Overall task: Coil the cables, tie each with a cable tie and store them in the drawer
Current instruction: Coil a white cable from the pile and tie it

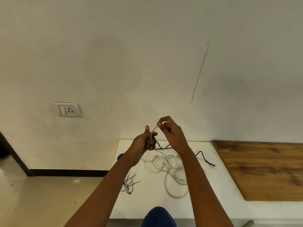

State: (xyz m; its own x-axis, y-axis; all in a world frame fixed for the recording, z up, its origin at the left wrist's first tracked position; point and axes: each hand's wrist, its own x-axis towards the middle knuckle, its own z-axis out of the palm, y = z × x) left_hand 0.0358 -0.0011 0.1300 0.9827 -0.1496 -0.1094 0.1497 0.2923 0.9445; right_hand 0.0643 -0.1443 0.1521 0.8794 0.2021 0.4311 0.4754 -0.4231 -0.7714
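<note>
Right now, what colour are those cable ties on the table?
Black cable ties, clearest in the head view.

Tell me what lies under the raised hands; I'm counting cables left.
A tangle of white cable and a black cable lie on the white table. The forearms cover parts, so no count is possible.

Smooth, matt white tabletop (221,185) beside a wood-grain panel (262,169) – brown, streaked, low sheen. Pale grey cable (170,174) in soft, smooth plastic sheathing; black cable (203,157) likewise, with a small metallic-looking tip. Thin black plastic cable ties (128,183), slightly glossy. Matt painted wall (147,46), scuffed and stained. Glossy white plastic socket plate (68,109). Polished pale floor (41,197) – faintly reflective. Blue cloth (158,217) at bottom edge.
</note>
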